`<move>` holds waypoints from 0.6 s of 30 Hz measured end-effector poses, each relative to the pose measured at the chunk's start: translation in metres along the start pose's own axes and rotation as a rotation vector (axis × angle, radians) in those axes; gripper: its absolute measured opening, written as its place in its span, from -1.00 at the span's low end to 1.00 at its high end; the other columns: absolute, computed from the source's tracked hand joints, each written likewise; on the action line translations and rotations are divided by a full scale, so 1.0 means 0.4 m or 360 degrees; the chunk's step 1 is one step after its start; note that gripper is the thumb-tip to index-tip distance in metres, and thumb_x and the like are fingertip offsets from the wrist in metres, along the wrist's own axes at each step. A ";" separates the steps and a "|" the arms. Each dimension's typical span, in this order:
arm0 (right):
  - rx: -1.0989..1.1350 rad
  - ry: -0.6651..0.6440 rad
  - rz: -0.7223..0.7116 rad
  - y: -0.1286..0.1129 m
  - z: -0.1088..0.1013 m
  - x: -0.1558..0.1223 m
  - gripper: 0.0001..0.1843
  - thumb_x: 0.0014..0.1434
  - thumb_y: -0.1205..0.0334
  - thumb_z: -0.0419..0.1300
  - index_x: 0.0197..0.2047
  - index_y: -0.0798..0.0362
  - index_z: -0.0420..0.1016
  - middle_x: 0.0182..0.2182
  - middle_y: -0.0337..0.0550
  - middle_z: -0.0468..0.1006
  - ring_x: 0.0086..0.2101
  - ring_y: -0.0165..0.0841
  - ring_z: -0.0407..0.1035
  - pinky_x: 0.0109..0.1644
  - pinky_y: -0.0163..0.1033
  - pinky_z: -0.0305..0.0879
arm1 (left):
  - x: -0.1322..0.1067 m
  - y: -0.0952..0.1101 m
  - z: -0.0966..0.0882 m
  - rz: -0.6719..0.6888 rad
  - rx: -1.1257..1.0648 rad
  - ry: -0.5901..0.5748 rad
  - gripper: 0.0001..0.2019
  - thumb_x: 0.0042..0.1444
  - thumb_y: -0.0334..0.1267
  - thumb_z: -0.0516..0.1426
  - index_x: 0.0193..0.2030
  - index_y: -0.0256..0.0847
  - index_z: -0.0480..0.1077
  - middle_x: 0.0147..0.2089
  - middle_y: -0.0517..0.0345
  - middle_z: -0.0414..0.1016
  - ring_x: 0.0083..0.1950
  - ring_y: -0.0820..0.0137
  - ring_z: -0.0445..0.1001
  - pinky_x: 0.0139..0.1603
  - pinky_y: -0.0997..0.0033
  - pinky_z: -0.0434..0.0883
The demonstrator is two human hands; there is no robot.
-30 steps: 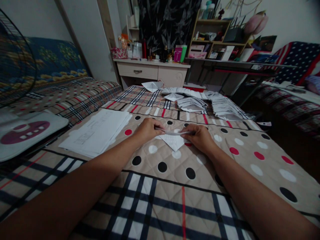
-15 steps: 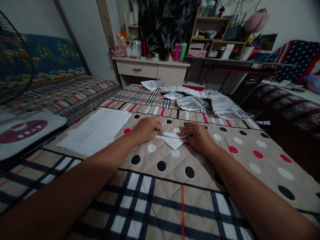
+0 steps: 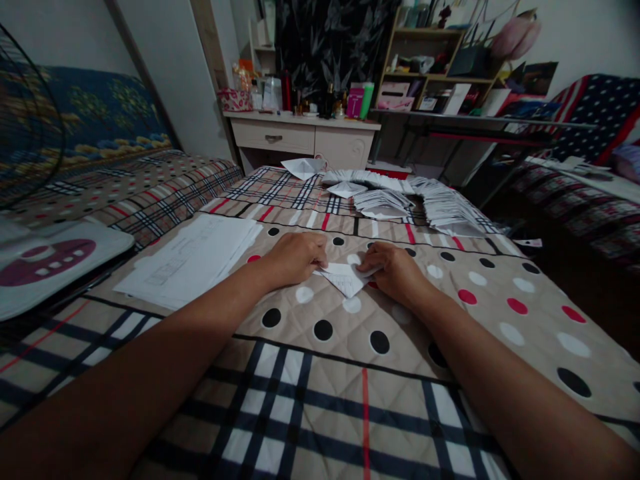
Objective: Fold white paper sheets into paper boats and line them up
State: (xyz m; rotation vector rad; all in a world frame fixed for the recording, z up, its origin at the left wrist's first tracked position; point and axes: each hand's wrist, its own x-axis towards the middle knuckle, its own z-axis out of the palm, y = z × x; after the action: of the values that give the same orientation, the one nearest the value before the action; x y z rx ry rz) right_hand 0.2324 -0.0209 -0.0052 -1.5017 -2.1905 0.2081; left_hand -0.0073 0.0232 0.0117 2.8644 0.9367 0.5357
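Observation:
A small folded sheet of white paper [image 3: 346, 279] with print on it lies between my hands on the patterned bedspread [image 3: 320, 387]. Its lower part comes to a point toward me. My left hand [image 3: 298, 259] pinches the paper's left corner with curled fingers. At the opposite corner my right hand [image 3: 393, 268] grips the paper between thumb and fingers. To the left of my left hand lies a stack of loose white sheets [image 3: 193, 257], the top one printed with a drawing.
Farther back on the bed stand rows of folded paper pieces [image 3: 445, 203], with a single folded piece [image 3: 303, 168] to their left. A fan [image 3: 30, 113] and a white board-like item [image 3: 65, 263] are at the left. A white dresser [image 3: 300, 137] stands behind.
The paper's upper strip, raised half a second ago, now lies flatter, and more of the printed face shows. Both hands have stayed almost in place.

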 end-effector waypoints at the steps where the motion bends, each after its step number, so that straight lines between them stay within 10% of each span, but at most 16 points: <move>1: -0.0001 -0.0007 0.0013 -0.004 -0.004 -0.001 -0.58 -0.13 0.64 0.09 -0.39 0.02 0.68 -0.29 -0.12 0.57 -0.28 -0.29 0.45 -0.20 -0.26 0.33 | 0.000 0.005 -0.004 0.0003 -0.0012 -0.0009 -0.80 -0.03 -0.51 0.20 -0.41 -0.12 0.59 -0.33 0.17 0.48 -0.26 0.36 0.45 -0.32 0.38 0.27; 7: 0.0007 -0.0056 0.0173 -0.033 -0.030 -0.005 -0.80 -0.06 0.45 0.23 -0.42 0.01 0.64 -0.27 -0.11 0.57 -0.30 -0.28 0.43 -0.25 -0.26 0.31 | -0.004 0.036 -0.029 -0.0023 -0.0021 -0.0042 -0.94 -0.07 -0.39 0.22 -0.48 -0.18 0.54 -0.38 0.15 0.46 -0.34 0.36 0.41 -0.37 0.35 0.19; 18: -0.0222 0.0008 0.0382 -0.033 -0.020 0.000 -0.80 -0.01 0.15 0.34 -0.28 -0.01 0.52 -0.33 -0.16 0.60 -0.38 -0.30 0.41 -0.41 -0.27 0.10 | 0.000 -0.002 0.046 -0.0503 -0.0154 0.0213 -0.57 -0.23 0.02 0.39 -0.24 -0.13 0.49 -0.26 0.16 0.53 -0.31 0.35 0.44 -0.39 0.41 0.21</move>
State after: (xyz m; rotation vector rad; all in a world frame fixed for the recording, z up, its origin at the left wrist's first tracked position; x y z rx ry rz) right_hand 0.2249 -0.0271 0.0068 -1.8408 -2.0536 0.1308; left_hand -0.0014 0.0244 -0.0056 2.5499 1.3137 0.7213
